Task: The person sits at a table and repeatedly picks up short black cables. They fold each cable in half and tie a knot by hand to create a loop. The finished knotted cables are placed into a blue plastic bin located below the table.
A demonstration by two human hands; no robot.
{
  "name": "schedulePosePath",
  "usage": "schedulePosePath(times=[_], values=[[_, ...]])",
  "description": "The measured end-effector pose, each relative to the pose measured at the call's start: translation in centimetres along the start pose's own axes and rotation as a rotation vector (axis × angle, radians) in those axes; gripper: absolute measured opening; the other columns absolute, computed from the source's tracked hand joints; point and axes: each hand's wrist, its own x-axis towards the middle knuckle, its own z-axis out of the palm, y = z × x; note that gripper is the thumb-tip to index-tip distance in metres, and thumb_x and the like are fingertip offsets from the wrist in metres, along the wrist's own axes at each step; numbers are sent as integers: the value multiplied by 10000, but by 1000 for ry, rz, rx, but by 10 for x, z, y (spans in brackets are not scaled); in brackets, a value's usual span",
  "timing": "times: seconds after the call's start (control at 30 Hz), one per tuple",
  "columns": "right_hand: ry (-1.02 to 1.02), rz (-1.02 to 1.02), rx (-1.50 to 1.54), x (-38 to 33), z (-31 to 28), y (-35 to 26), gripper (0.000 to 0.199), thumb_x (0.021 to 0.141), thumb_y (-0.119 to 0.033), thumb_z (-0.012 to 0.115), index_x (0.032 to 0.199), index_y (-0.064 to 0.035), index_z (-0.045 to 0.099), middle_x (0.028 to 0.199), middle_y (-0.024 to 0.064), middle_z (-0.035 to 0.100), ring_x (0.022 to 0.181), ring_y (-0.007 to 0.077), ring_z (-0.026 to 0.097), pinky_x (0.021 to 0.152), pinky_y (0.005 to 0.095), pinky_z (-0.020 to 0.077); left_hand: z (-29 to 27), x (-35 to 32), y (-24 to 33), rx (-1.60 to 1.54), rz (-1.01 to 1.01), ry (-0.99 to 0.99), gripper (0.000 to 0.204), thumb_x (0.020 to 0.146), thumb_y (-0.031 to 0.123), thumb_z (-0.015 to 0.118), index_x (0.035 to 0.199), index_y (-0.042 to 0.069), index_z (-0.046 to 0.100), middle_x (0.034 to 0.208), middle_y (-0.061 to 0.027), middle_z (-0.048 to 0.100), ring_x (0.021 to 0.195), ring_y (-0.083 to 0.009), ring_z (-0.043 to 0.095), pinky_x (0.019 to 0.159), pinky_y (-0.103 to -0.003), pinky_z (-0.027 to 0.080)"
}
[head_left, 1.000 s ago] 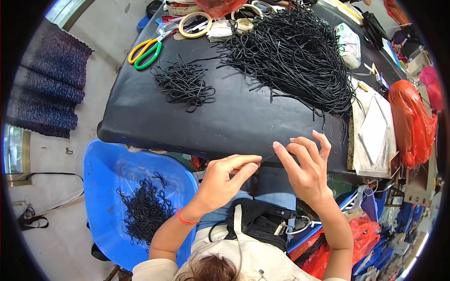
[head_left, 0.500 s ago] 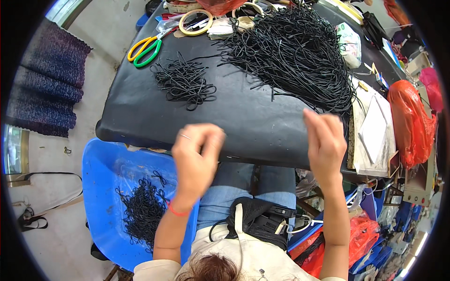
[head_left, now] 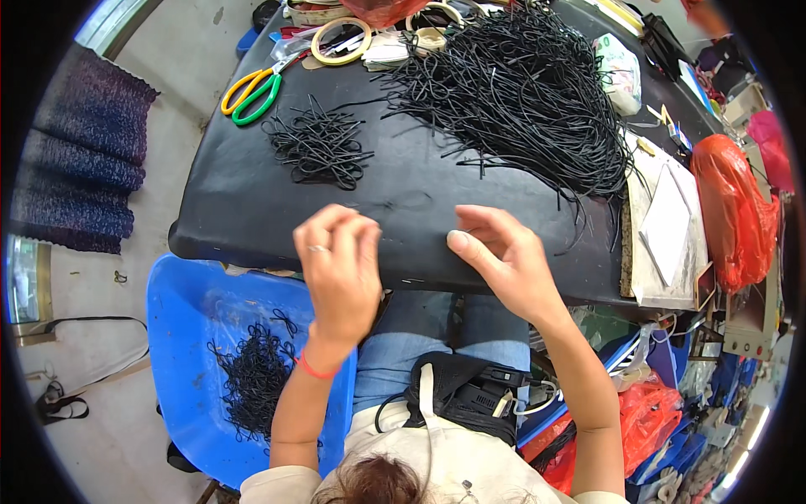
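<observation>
At the near edge of the black table point(head_left: 235, 197), I see the right hand point(head_left: 504, 256) parted, the left hand point(head_left: 340, 265) curled, gripping I can't tell what, and a blurred black cord point(head_left: 393, 204) just beyond them.

Thin black cord point(head_left: 388, 205), blurred, loosely looped, over black tabletop point(head_left: 243, 197).

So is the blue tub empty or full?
Neither: the blue tub holds a heap of black cords, with bare floor beside it.

Over the black worktop point(head_left: 227, 202), the left hand point(head_left: 337, 270) is curled and the right hand point(head_left: 508, 265) has parted fingers point(head_left: 495, 220), a blurred cord loop point(head_left: 395, 204) beyond them, a small cord pile point(head_left: 321, 144) and large cord heap point(head_left: 529, 97) farther back.
</observation>
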Motion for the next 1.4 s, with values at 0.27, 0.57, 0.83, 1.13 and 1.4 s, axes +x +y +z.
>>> schedulePosePath(times=[0.27, 0.57, 0.83, 1.13, 1.4], values=[[-127, 249, 359, -19, -5, -17, 177, 854, -169, 621, 913, -4, 594, 737, -4, 582, 636, 40, 502, 577, 186, 420, -5, -22, 39, -802, -503, -210, 172, 799, 68, 658, 947, -11, 621, 939, -83, 585, 816, -142, 595, 699, -237, 491], [-70, 224, 241, -41, -2, -27, 146, 876, -99, 575, 957, 22, 576, 784, 28, 620, 718, 58, 561, 611, 196, 441, -2, -30, 58, -1259, -702, -286, 188, 838, 30, 609, 1012, -43, 604, 876, -87, 643, 757, -111, 614, 694, -230, 515], [-85, 134, 368, -46, 3, -17, 129, 880, -58, 549, 972, 30, 569, 838, 37, 605, 762, 76, 563, 673, 213, 457, 0, -35, 63, -1325, -765, -209, 152, 851, 38, 595, 974, -51, 589, 874, -94, 637, 751, -113, 615, 675, -241, 526], [-124, 126, 288, -45, 2, -17, 138, 882, -34, 522, 994, 34, 564, 884, 37, 580, 793, 71, 528, 688, 215, 439, 1, -38, 62, -1276, -766, -189, 145, 847, 20, 592, 978, -44, 583, 900, -81, 629, 769, -101, 607, 669, -227, 528], [-92, 54, 131, -29, -5, -5, 144, 851, -89, 587, 940, 21, 612, 847, 70, 611, 778, 106, 567, 679, 255, 458, 0, -10, 44, -973, -663, -286, 84, 841, 23, 599, 921, 0, 604, 872, -11, 607, 755, -48, 532, 669, -188, 449]])
